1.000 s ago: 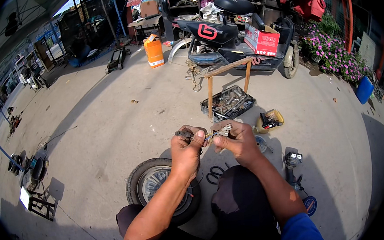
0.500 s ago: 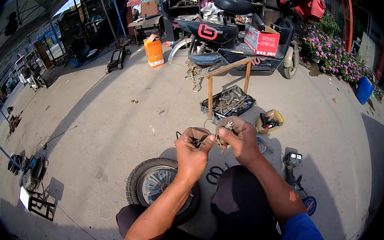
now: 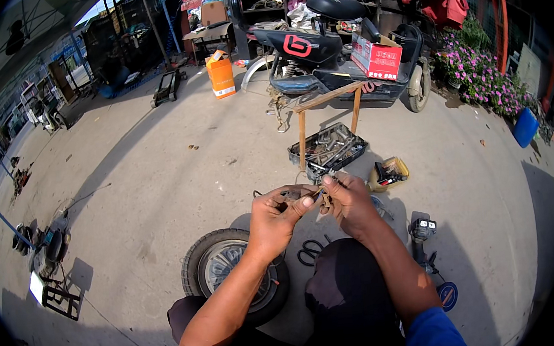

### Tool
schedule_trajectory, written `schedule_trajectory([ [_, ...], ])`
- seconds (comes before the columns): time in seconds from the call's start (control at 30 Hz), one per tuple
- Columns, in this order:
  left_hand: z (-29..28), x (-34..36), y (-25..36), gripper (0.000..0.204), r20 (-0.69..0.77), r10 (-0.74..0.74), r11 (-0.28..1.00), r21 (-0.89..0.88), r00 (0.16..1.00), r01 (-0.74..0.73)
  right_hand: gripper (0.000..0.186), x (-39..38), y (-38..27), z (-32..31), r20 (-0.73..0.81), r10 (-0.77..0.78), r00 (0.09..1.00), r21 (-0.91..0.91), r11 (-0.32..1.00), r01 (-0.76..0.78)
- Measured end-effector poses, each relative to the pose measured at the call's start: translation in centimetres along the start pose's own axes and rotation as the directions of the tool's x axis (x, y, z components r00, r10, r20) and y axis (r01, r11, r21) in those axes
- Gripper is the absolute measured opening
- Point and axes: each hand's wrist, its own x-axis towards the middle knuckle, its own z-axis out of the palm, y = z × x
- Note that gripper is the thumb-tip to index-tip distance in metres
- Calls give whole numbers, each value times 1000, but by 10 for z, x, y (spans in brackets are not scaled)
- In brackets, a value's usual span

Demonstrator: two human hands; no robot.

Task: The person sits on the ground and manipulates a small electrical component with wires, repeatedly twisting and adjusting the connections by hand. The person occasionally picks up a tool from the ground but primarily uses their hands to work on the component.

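Note:
In front of my knees both hands are raised close together, working on thin wires (image 3: 319, 194). My left hand (image 3: 273, 225) pinches them between thumb and fingers; a dark cable loop shows beside its knuckles. My right hand (image 3: 354, 207) grips the other end, with a small pale piece at its fingertips that is too small to name. Below my left forearm lies a spoked-hub wheel with a black tyre (image 3: 194, 262), partly hidden by the arm. Black-handled scissors (image 3: 308, 254) rest on the ground beside my knee.
Ahead stands a black tool tray (image 3: 296, 156) with a wooden handle, holding metal tools. Right of it is a cut yellow container (image 3: 376, 182). A cordless power tool (image 3: 420, 243) and a blue disc (image 3: 447, 295) lie at right. Beyond is an electric scooter (image 3: 305, 46) carrying a red box (image 3: 384, 60).
The left hand's fingers have straightened, and it has shifted slightly left. My right hand has turned a little, and coloured wire now shows between the hands.

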Motion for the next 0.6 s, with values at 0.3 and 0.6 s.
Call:
schedule_trajectory([
  [0.3,-14,5,-5,39,96,-16,999,30,995,13,26,2,2,-1,-76,-61,995,38,997,64],
  [0.6,-12,5,-4,38,198,96,952,267,976,-148,25,1,1,5,-44,-81,996,-57,995,78],
])
